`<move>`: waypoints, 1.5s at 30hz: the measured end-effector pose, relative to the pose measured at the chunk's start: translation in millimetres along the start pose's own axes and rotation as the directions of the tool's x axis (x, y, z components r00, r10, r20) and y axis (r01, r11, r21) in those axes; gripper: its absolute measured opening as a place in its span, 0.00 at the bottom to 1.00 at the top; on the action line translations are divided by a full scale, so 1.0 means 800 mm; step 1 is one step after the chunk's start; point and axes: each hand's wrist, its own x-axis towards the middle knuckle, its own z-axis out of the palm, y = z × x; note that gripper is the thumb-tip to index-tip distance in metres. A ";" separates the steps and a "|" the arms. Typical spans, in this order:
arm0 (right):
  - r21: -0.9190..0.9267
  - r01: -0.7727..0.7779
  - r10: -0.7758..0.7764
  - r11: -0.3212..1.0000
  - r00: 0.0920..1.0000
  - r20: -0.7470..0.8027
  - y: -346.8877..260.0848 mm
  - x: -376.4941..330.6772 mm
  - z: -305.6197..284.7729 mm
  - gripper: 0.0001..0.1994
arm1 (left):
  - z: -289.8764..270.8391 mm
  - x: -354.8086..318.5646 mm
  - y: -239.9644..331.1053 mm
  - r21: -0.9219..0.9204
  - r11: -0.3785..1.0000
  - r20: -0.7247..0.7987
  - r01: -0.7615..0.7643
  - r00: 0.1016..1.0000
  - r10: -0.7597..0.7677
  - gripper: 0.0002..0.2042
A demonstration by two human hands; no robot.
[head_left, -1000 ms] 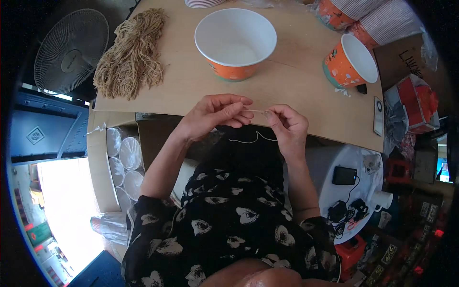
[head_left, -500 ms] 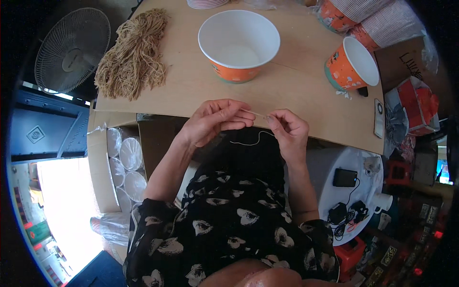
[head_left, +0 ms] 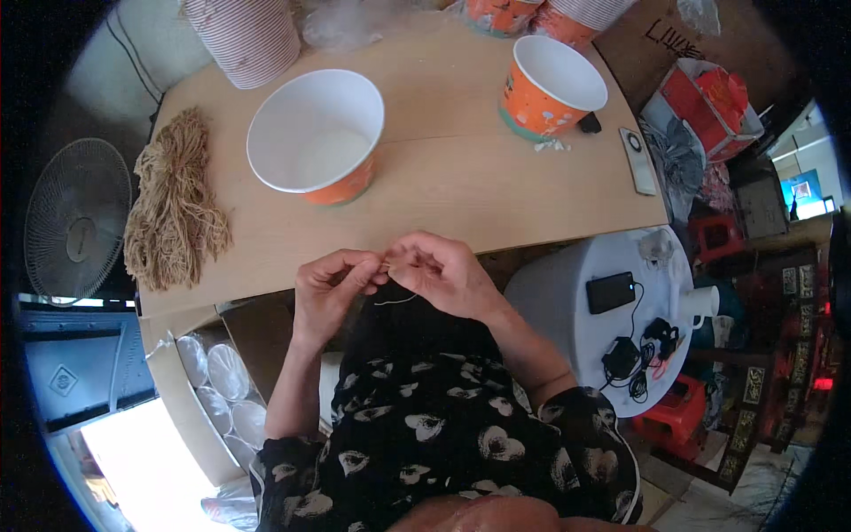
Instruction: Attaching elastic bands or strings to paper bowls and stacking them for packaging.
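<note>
Both of my hands meet just in front of the table's near edge, above my lap. My left hand (head_left: 332,293) is closed, its thumb and forefinger pinching a thin pale string. With fingers curled, my right hand (head_left: 448,277) touches the left fingertips and pinches the same string. A loose end of the string (head_left: 395,302) hangs below the fingers against my dark clothes; the rest is hidden in the grip. Beyond my hands stands a large white-lined orange paper bucket (head_left: 315,133). A bundle of tan strings (head_left: 177,208) lies at the table's left.
Another orange paper bucket (head_left: 551,80) stands at the right, near a phone-like device (head_left: 637,161). Stacked paper buckets (head_left: 244,40) are at the back. A fan (head_left: 78,222) is on the left; a round white table (head_left: 554,293) with a black device and cables is on the right.
My hands have come together; the string was stretched between them before, with its end hanging by the right hand. The view has turned, so the table things appear shifted left.
</note>
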 end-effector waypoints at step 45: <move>-0.427 0.457 -0.582 0.780 0.781 -0.226 -0.042 0.075 0.031 0.05 | -0.156 0.036 0.102 0.569 0.708 0.234 -0.418 0.908 0.348 0.16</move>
